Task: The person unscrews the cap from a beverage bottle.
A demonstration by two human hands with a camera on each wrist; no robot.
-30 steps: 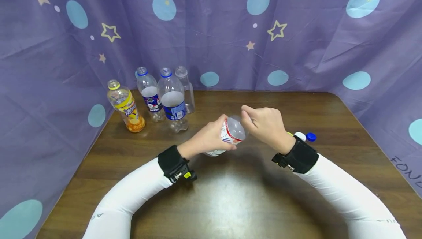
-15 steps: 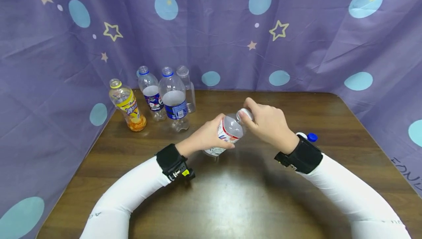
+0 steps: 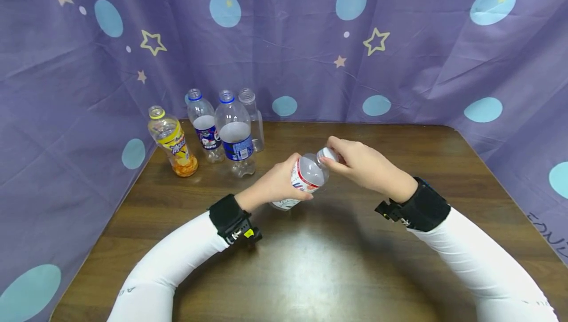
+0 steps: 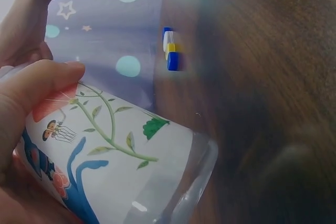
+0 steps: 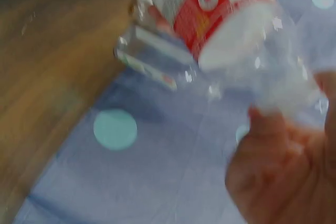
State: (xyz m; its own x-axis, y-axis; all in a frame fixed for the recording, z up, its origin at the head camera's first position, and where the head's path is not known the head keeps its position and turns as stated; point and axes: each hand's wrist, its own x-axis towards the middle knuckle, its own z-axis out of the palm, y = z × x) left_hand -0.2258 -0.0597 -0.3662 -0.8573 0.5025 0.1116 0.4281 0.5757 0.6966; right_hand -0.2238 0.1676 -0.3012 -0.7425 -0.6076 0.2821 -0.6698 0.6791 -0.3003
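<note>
My left hand (image 3: 276,184) grips a clear plastic bottle (image 3: 306,174) with a white and red label, held tilted above the table. In the left wrist view the label (image 4: 121,145) shows leafy green stems, with the thumb lying across it. At the bottle's neck, my right hand (image 3: 366,166) pinches a white cap (image 3: 327,154) between thumb and fingers. The right wrist view is blurred; there the bottle's shoulder (image 5: 262,61) reaches the fingertips, and how far the cap sits on the neck cannot be made out.
Uncapped bottles stand at the back left: a yellow-labelled one (image 3: 173,142), a Pepsi bottle (image 3: 205,129), a larger blue-labelled one (image 3: 235,139) and a clear one (image 3: 255,125). Several loose caps (image 4: 171,51) lie on the wooden table (image 3: 275,272). A purple curtain (image 3: 284,51) hangs behind.
The right hand has turned about the bottle's neck and its wrist has swung rightward, now covering the loose caps in the head view. The white cap has come into sight. The left hand keeps its grip.
</note>
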